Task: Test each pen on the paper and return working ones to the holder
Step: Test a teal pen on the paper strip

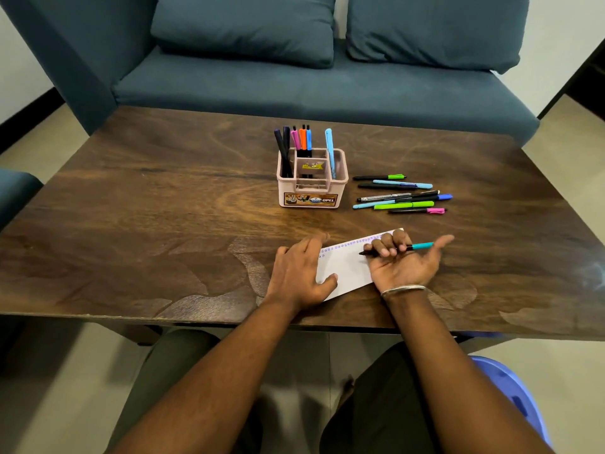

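- I count six pens standing in the pink holder (311, 178) at the table's (163, 208) middle; I take those as tested and returned.
- About eight loose pens (401, 194) lie just right of the holder, probably still to test.
- My left hand (299, 273) lies flat, fingers spread, pinning the paper (347, 270) near the table's front edge.
- My right hand (401, 260) is palm-up, fingers curled around a teal-capped pen (420, 246), its tip over the paper.
- A row of small test marks runs along the paper's far edge; roughly halfway through, I judge.
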